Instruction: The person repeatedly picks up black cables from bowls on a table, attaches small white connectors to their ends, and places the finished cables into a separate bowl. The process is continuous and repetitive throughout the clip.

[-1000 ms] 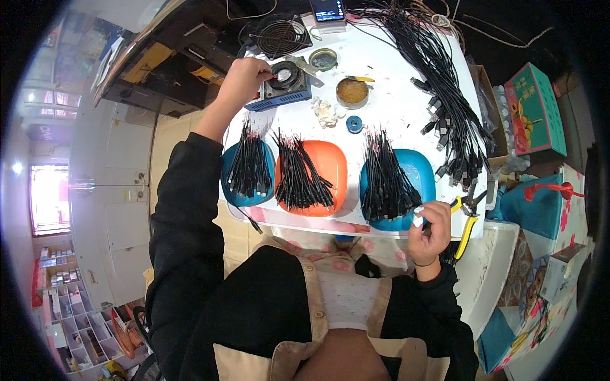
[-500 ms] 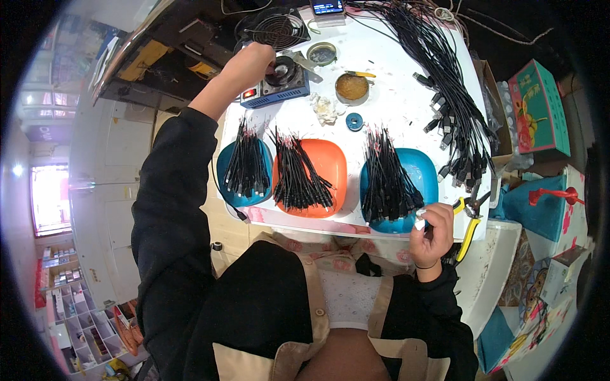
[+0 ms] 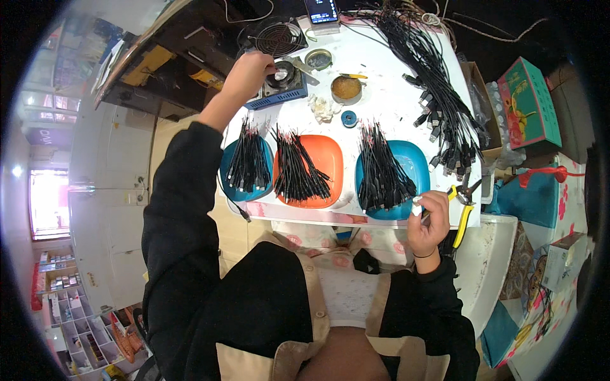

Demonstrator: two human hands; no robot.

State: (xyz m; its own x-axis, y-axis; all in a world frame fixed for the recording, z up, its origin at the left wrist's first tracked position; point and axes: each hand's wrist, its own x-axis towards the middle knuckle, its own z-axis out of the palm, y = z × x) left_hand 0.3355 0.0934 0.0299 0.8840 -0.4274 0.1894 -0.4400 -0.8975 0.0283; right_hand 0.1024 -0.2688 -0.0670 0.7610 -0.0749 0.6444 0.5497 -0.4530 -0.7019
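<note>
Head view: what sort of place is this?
Probably a small electronics assembly bench. Trays hold bundles of short black wire leads, a long cable harness crosses the white table, and the left hand reaches a solder pot.

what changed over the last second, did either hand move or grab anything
The left hand stays stretched out at the small pot on the blue heater, its fingers shifting slightly over the pot. The right hand still pinches a small white piece at the table's near edge. The three trays of black wires lie as before; nothing was picked up or released.
</note>
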